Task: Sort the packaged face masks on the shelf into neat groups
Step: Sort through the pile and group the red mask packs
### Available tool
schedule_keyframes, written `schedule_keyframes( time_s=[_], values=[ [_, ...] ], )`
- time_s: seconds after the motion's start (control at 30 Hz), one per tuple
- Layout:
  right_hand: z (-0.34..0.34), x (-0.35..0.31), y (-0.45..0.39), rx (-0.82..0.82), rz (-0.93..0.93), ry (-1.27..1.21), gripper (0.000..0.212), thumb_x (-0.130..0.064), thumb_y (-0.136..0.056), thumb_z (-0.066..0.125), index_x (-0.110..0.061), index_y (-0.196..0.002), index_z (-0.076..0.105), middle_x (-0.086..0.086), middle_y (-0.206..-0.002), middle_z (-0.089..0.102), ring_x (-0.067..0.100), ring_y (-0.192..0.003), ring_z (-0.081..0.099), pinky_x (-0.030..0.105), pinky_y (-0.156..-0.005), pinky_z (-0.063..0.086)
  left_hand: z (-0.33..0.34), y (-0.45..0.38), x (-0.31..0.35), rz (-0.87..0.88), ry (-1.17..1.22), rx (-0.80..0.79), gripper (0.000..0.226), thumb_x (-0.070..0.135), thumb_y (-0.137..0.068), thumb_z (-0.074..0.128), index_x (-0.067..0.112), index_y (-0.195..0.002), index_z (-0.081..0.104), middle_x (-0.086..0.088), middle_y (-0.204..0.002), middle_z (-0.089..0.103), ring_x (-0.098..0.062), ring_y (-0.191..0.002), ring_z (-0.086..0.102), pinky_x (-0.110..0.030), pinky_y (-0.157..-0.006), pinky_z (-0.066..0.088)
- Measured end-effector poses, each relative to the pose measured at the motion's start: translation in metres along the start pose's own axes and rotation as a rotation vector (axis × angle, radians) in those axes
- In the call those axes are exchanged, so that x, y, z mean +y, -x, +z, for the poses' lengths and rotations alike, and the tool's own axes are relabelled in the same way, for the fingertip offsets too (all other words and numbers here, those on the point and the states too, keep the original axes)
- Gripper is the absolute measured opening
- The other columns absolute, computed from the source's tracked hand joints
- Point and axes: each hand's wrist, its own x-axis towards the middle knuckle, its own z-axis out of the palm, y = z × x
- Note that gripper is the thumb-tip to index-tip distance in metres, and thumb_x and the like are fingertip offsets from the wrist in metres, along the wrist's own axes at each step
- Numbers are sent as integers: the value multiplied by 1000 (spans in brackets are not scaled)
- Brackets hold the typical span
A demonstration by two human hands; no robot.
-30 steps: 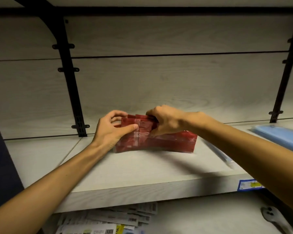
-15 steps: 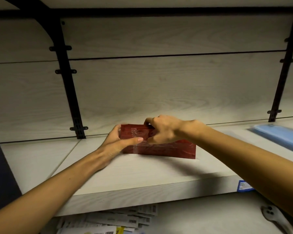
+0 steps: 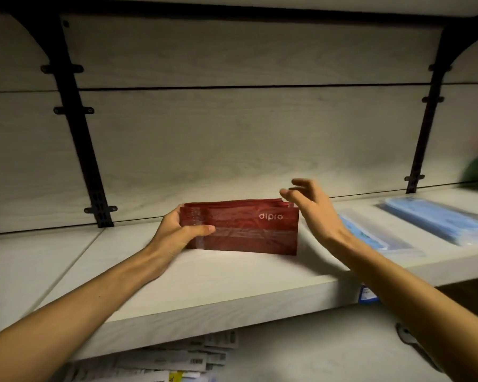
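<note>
A pale, wood-grain back panel fills most of the view, split by a thin dark horizontal seam. Two black metal uprights are fixed against it, the left upright and the right upright, each slotted and curving outward at the top into a bracket under an upper board. Below, a light wood-grain shelf board runs across, a seam dividing it from a neighbouring board on the left. A blue-edged price label sits on its front edge. Light falls warm on the middle and dims toward the corners.
</note>
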Motion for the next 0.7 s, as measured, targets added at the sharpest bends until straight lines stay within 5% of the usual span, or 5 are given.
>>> schedule_keyframes(
  time_s=[0.13, 0.3, 0.4, 0.57, 0.7],
  values=[
    [19, 16, 3, -65, 186, -250, 58, -50, -81, 73, -23, -129, 55, 0, -120, 67, -5, -84, 70, 10, -58, 51, 6, 5, 2, -21, 23, -37, 54, -6, -77, 78, 8, -125, 58, -13, -117, 74, -31, -110, 70, -42, -97, 56],
    [42, 8, 0, -35, 185, -257, 65, -62, -71, 73, -23, -121, 62, -4, -113, 72, -1, -89, 70, 14, -64, 52, 3, 10, 6, -53, 94, -21, 58, -4, -79, 77, 9, -131, 54, -16, -124, 71, -34, -113, 68, -53, -98, 55],
    [41, 8, 4, -73, 112, -161, 77, -69, -71, 71, -25, -131, 54, -7, -118, 66, -3, -96, 68, 16, -72, 52, -2, 13, 8, -47, 100, 11, 60, -6, -78, 77, 12, -131, 54, -13, -125, 70, -33, -114, 68, -47, -94, 58],
    [37, 9, 9, -171, 43, -90, 97, -75, -62, 72, -27, -141, 42, -10, -125, 60, 4, -112, 62, 23, -85, 48, -2, 16, 9, -25, 29, -6, 79, 4, -62, 85, 14, -132, 50, -9, -127, 67, -24, -119, 64, -42, -107, 48],
    [34, 3, 14, -177, 11, -122, 103, -86, -55, 70, -25, -134, 49, -9, -123, 63, 1, -109, 63, 22, -87, 47, -7, 17, 9, -21, 1, 14, 61, -8, -76, 78, 10, -130, 54, -8, -120, 72, -23, -111, 69, -29, -90, 57]
  ],
)
